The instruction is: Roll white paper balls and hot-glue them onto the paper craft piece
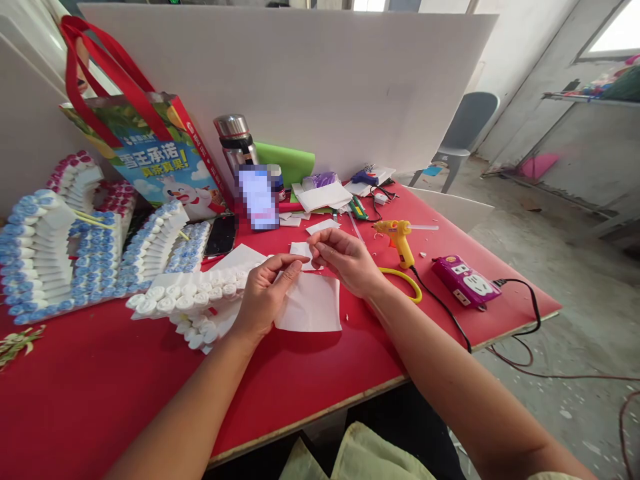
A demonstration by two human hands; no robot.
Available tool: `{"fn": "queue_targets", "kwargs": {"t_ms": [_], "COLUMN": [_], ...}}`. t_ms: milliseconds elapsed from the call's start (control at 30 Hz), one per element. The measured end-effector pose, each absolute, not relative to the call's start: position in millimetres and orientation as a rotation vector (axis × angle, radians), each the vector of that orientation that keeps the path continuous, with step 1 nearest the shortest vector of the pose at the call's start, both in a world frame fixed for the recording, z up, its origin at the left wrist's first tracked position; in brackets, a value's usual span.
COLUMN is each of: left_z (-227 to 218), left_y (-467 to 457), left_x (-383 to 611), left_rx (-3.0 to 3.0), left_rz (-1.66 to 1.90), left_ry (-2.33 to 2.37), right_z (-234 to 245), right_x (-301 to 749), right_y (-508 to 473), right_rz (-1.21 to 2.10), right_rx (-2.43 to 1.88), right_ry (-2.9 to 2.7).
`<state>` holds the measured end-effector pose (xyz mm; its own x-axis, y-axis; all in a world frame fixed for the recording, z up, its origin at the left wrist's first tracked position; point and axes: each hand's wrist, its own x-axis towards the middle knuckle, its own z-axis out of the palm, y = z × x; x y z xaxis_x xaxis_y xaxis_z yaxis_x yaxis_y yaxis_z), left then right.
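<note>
My left hand (pixel 267 293) and my right hand (pixel 345 259) meet above the red table (pixel 320 373). Both pinch a small white paper piece (pixel 301 251) between their fingertips. Under them lies a larger white paper sheet (pixel 313 303). Just left of my left hand sits a white craft piece made of rolled paper tubes (pixel 187 300). A yellow hot glue gun (pixel 399 239) stands right of my right hand.
A blue-and-white tube model (pixel 60 253) fills the table's left. At the back stand a red-handled shopping bag (pixel 150 147), a steel flask (pixel 235 143), a phone (pixel 221 235) and paper scraps. A purple power strip (pixel 465 280) with cables lies at right. A white board (pixel 320 80) walls the rear.
</note>
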<state>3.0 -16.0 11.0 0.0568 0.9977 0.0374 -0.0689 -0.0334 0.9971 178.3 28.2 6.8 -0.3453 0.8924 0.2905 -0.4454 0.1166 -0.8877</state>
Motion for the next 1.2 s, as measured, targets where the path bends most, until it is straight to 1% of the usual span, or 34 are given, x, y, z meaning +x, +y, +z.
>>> {"fn": "queue_targets", "kwargs": {"t_ms": [267, 400, 600, 767, 900, 1067, 1200], "left_z": [11, 12, 12, 9, 12, 11, 8], "left_y": [-16, -16, -17, -18, -20, -21, -20], "left_x": [4, 3, 4, 5, 5, 5, 6], "left_rx": [1.09, 1.062, 1.269, 1.505, 1.622, 1.59, 1.458], "left_rz": [1.223, 1.232, 1.26, 1.384, 1.345, 1.334, 1.348], "left_ry": [1.038, 1.027, 1.149, 1.274, 1.303, 1.312, 1.258], "right_z": [10, 12, 11, 12, 12, 10, 10], "right_x": [182, 183, 179, 174, 174, 173, 173], "right_y": [25, 26, 26, 22, 21, 20, 20], "right_rz": [1.538, 1.605, 1.602, 1.571, 1.525, 1.507, 1.562], "right_rx": [-0.529, -0.55, -0.604, -0.679, -0.744, -0.782, -0.77], "right_ry": [-1.355, -1.305, -1.211, -1.237, -1.239, -1.246, -1.213]}}
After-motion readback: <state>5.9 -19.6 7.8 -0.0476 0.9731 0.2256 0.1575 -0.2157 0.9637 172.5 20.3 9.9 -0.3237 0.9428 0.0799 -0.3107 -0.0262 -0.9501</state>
